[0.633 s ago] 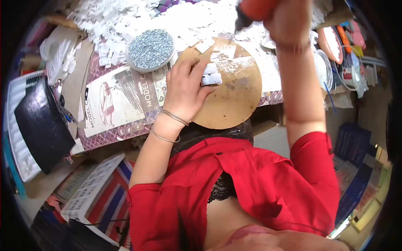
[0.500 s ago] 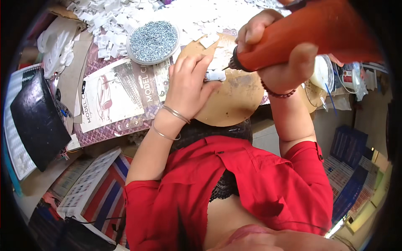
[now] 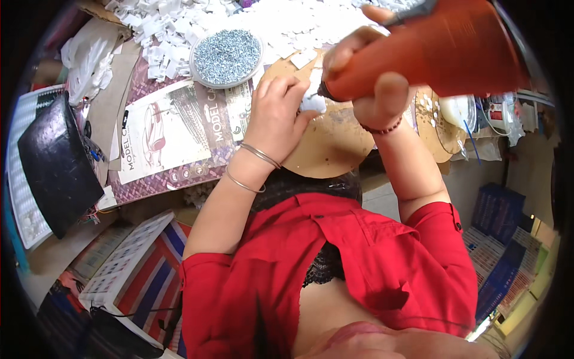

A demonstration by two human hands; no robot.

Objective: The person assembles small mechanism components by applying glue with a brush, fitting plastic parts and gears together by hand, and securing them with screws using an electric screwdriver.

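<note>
My left hand (image 3: 274, 119) pinches a small white plastic piece (image 3: 314, 104) between thumb and fingers, against a round brown board (image 3: 335, 143). In my right hand (image 3: 378, 110) is an orange-red electric screwdriver (image 3: 436, 51), tilted, its dark nose pointing down and left. The nose meets the white piece or sits just above it; the contact point is too small to make out. A clear round tub (image 3: 192, 64) full of small silvery screws (image 3: 228, 57) stands left of the board, close beyond my left hand.
White plastic pieces (image 3: 170, 30) lie heaped across the back of the table. A printed cardboard sheet (image 3: 164, 128) covers the left part. At far left is a curved black panel (image 3: 60, 167); at right, a white container (image 3: 455, 110) beside a thin blue stick (image 3: 471, 140).
The screwdriver has moved left with my right hand, bringing its nose to the white piece. My left hand has shifted slightly right in the picture, still pinching the piece.
</note>
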